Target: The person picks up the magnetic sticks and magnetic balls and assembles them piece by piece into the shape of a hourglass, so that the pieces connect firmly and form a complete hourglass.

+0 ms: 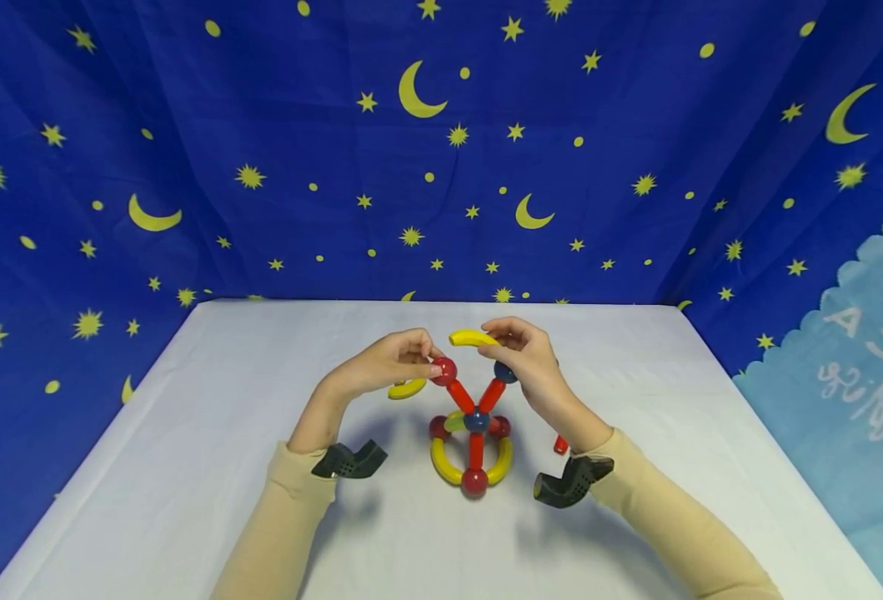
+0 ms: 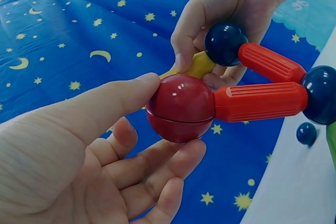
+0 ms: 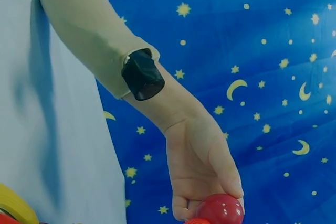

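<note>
A magnetic ball-and-stick model stands mid-table, with a ring of yellow curved sticks [image 1: 441, 463] and red balls [image 1: 474, 482] at its base. Red rods fork upward from its central blue ball [image 1: 476, 419]. My left hand [image 1: 388, 362] pinches the upper-left red ball [image 2: 181, 106] between thumb and fingers. In my right hand [image 1: 529, 358] is a loose yellow curved stick [image 1: 471, 337], held between thumb and fingers above the upper-right blue ball [image 2: 226, 44]. The right wrist view shows the left hand [image 3: 202, 150] at its red ball; the right hand is outside that view.
Behind the left hand lies another yellow curved stick [image 1: 407, 389] on the white table [image 1: 223, 400]. A red rod [image 1: 560, 444] is partly covered by the right wrist. A spare blue ball [image 2: 306, 133] sits on the table. Blue star-patterned cloth [image 1: 351, 167] hangs behind.
</note>
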{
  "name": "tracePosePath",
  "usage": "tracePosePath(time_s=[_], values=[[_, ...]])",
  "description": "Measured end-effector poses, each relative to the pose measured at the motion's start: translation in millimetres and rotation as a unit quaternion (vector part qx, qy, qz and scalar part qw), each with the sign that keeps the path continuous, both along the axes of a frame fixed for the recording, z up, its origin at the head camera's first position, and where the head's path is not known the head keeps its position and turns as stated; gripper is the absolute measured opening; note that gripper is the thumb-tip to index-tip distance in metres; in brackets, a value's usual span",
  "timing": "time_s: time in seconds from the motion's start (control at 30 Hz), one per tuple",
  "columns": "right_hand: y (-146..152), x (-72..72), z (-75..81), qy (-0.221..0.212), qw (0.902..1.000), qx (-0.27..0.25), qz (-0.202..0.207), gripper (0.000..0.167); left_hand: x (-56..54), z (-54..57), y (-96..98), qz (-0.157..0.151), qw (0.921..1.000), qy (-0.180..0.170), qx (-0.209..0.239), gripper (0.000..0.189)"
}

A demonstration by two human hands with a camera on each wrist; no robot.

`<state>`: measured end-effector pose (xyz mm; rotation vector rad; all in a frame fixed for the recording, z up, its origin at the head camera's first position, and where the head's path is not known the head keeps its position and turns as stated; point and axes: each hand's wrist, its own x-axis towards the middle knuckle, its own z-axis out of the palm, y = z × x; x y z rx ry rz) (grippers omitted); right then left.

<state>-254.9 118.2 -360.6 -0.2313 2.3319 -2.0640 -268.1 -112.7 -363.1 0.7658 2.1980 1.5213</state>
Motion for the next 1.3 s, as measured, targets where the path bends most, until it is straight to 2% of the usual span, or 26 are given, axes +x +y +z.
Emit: tracePosePath(time_s=[0.33,0.63,0.87,1.13,1.3], values=[[-1.7,-2.8,0.5,-0.014,0.9991,0.025,0.03,0.03,-0.3,0.0,-0.8,-0.007,0.9999,-0.004,0.006,0.019],[-1.5,-3.8,2.9,-0.023,0.997,0.066,0.033,0.033,-0.8,0.8,-6.3,-0.024,0.9995,-0.02,-0.006,0.018],[-3.5,-6.2,0.8,-0.028,0.9969,0.066,0.034,0.036,0.4,2.1,-8.1,-0.031,0.9992,-0.025,-0.006,0.016],[-4.3,-10.0,-2.9,-0.024,0.9955,0.086,0.033,0.036,0.0,1.5,-7.5,-0.037,0.9986,-0.026,-0.025,0.028],[-0.5,-8.5,-6.8,-0.015,0.997,0.068,0.034,0.035,-0.4,1.7,-5.8,-0.034,0.9986,-0.015,-0.037,0.037]])
